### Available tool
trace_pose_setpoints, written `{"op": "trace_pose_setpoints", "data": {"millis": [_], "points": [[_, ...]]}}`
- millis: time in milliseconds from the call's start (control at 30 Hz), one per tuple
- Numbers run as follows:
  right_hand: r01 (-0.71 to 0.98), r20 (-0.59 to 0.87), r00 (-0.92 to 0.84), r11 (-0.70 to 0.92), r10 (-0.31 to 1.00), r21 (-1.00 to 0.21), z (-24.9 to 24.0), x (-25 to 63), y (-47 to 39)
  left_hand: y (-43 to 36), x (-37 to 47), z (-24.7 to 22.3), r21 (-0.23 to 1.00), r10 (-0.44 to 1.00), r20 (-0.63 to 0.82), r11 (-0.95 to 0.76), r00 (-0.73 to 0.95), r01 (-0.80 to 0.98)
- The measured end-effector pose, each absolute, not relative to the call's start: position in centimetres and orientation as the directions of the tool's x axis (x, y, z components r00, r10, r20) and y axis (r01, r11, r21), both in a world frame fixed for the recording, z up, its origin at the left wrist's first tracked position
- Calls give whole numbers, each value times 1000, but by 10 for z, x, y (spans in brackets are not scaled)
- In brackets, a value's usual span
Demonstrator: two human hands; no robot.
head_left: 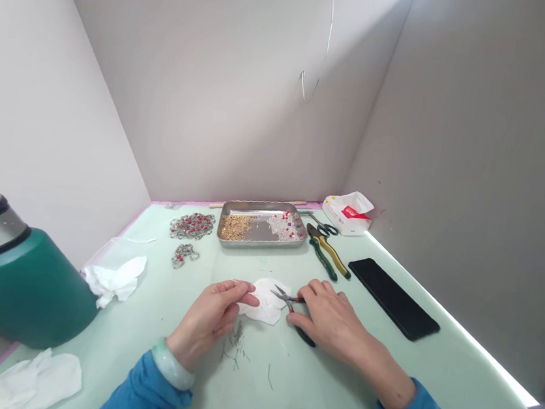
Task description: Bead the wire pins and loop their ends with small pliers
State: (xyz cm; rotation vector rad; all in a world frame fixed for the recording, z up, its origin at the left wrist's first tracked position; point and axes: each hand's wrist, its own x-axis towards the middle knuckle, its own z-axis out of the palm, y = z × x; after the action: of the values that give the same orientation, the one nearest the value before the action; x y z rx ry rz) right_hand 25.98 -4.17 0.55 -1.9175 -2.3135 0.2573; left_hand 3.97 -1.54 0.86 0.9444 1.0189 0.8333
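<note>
The small pliers (286, 297) are above the tissue (267, 311), pointing toward the left hand (213, 313); probably they are held so in order that the tips can meet the fingers over a white ground, where small things are easy to see. The right hand (335, 320) holds them by the handles, thumb on one side and fingers on the other, only partly closed, so the handles stand spread and the jaws are a little apart, with nothing seen between them. The left thumb and forefinger are pinched together; maybe a tiny piece is there, but I cannot tell. Wires (235, 348) lie loose near this hand, I think for short reach. Farther away are the tray (261, 247) of beads (236, 227), the chains (192, 225), the big pliers (324, 254) and the phone (392, 298).
</note>
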Motion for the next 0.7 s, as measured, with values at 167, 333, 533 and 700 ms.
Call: {"op": "trace_pose_setpoints", "data": {"millis": [167, 333, 533, 700], "points": [[960, 15, -207, 207, 978, -188, 2, 244, -49, -12, 37, 6, 879, 880, -341, 423, 330, -220], [956, 99, -152, 172, 983, -239, -3, 241, -49, -11, 35, 7, 836, 866, -388, 475, 316, -273], [529, -219, -167, -100, 961, -843, 15, 258, -39, -11, 34, 7, 869, 888, -351, 427, 297, -249], [86, -252, -502, -242, 828, -966, 34, 254, -39, -12, 33, 11, 942, 931, -257, 301, 259, -146]]}}
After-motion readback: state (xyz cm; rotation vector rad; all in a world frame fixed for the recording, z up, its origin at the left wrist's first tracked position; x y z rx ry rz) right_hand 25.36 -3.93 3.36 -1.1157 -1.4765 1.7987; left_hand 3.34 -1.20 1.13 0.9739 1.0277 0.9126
